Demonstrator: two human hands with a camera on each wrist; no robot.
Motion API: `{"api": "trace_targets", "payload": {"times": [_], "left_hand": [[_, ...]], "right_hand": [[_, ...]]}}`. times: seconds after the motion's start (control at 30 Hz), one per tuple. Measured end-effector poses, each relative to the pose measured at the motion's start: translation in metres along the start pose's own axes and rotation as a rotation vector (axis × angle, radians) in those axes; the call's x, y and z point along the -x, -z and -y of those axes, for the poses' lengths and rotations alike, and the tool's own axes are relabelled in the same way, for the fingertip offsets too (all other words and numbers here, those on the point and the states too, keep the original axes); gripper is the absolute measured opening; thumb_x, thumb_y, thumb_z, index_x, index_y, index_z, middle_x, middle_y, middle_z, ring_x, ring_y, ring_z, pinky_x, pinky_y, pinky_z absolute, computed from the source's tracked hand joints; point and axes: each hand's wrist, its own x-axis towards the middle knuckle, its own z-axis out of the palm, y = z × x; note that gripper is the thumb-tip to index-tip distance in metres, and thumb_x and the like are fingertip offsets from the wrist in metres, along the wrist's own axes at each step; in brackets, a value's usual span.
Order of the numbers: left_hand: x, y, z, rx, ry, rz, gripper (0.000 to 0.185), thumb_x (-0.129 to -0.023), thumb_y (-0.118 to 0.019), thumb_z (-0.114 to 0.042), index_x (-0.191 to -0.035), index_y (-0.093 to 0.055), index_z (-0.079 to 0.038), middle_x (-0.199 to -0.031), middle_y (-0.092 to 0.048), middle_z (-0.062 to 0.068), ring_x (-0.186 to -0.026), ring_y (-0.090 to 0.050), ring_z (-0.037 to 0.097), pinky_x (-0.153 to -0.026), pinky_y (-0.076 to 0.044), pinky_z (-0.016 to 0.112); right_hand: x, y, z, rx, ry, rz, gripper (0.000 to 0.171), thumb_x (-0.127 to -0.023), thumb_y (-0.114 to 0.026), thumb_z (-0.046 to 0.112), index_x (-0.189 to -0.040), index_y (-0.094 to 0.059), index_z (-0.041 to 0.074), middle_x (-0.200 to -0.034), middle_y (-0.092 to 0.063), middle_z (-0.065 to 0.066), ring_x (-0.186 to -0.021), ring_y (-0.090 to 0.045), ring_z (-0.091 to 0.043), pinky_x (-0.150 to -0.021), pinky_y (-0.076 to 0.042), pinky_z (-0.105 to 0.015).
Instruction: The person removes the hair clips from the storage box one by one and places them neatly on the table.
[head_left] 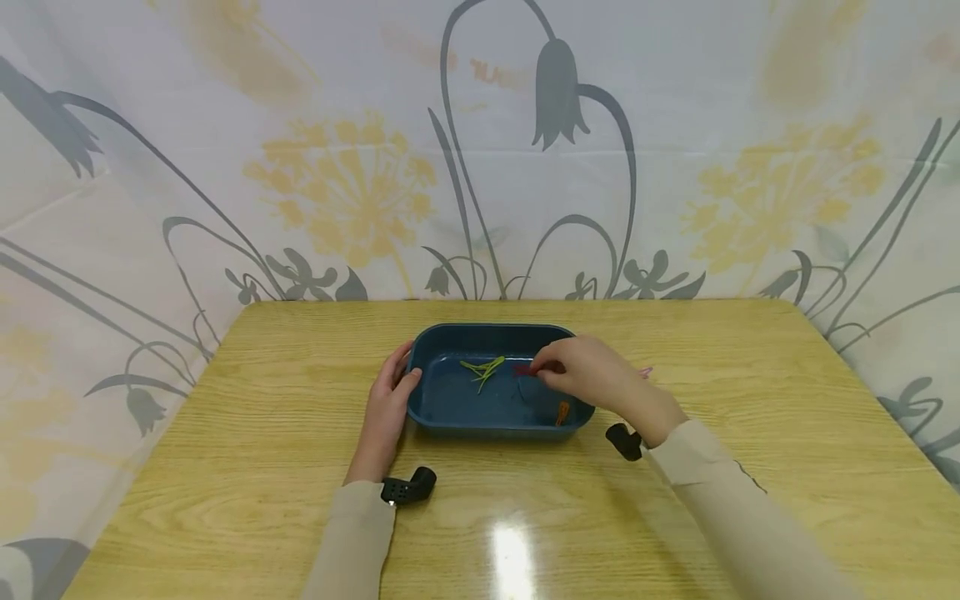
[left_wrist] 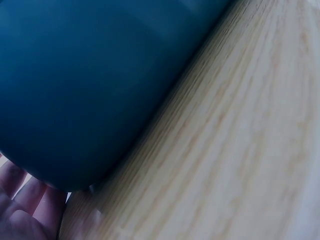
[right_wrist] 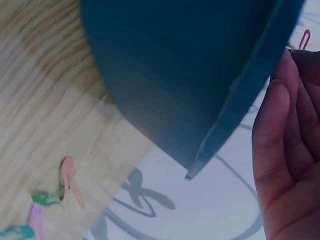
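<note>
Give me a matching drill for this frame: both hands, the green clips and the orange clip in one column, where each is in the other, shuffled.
Things:
1. left hand
2. right hand
3. green clips
4. orange clip

Places:
A. on the tray floor, near the middle
B. over the tray's right part, pinching a red clip
C. against the tray's left outer wall
D. on the tray floor by the near right corner

Pairs: 1-C, 2-B, 3-A, 4-D
</note>
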Motion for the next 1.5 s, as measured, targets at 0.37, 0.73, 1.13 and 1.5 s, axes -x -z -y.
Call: {"api": "trace_targets", "payload": {"times": [0.37,0.73,1.13,1.5], "left_hand": [[-0.001,0.0,0.0,0.003,-0.001,-0.012,0.046,-0.095,-0.05,-0.021,-0.139,-0.038,-0.019,-0.142,-0.039,0.001,-0.133,-0.033,0.015,-0.11,-0.025,0.038],[-0.001,-0.001,0.002,-0.011,0.005,-0.002,0.045,-0.096,-0.049,-0.022,-0.14,-0.038,-0.023,-0.143,-0.038,-0.001,-0.133,-0.031,0.015,-0.11,-0.024,0.04],[-0.001,-0.002,0.0,-0.026,0.003,-0.009,0.046,-0.096,-0.048,-0.02,-0.14,-0.037,-0.021,-0.142,-0.04,-0.002,-0.132,-0.033,0.012,-0.11,-0.025,0.037],[0.0,-0.002,-0.001,-0.027,0.014,-0.016,0.046,-0.096,-0.048,-0.021,-0.14,-0.038,-0.022,-0.142,-0.039,-0.001,-0.132,-0.033,0.013,-0.109,-0.026,0.038]], "right_hand": [[0.017,-0.006,-0.003,-0.245,-0.102,-0.109,0.019,-0.088,-0.056,0.014,-0.104,-0.067,0.011,-0.085,-0.066,-0.001,-0.069,-0.055,-0.008,-0.066,-0.046,-0.028],[0.029,-0.01,-0.016,-0.361,-0.265,-0.253,0.024,-0.091,-0.055,0.021,-0.111,-0.064,0.01,-0.093,-0.067,-0.006,-0.074,-0.058,-0.014,-0.063,-0.046,-0.03],[0.033,-0.01,-0.025,-0.369,-0.286,-0.311,0.026,-0.093,-0.052,0.031,-0.106,-0.064,0.011,-0.097,-0.067,-0.009,-0.074,-0.059,-0.015,-0.066,-0.048,-0.031],[0.038,-0.007,-0.034,-0.356,-0.28,-0.322,0.028,-0.093,-0.052,0.033,-0.106,-0.065,0.012,-0.094,-0.067,-0.006,-0.079,-0.061,-0.019,-0.069,-0.048,-0.032]]}}
